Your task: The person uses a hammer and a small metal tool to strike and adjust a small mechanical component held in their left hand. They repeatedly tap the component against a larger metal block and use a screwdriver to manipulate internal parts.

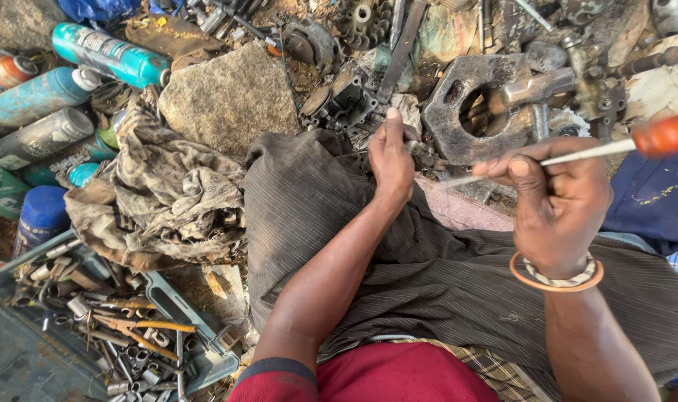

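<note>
Screwdriver (622,145), orange handle, in right hand (558,201), above lap | head view: dirt ground (231,97) littered with scrap metal, spray cans (108,53), socket tray (190,320) | right fingers closed round shaft | left hand (391,156) pinching small metal part (417,141).

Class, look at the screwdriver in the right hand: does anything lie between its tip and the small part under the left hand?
Nothing visible does. The right hand holds the screwdriver, whose shaft runs bare toward the left hand. The small part is mostly hidden under that hand's fingers.
</note>
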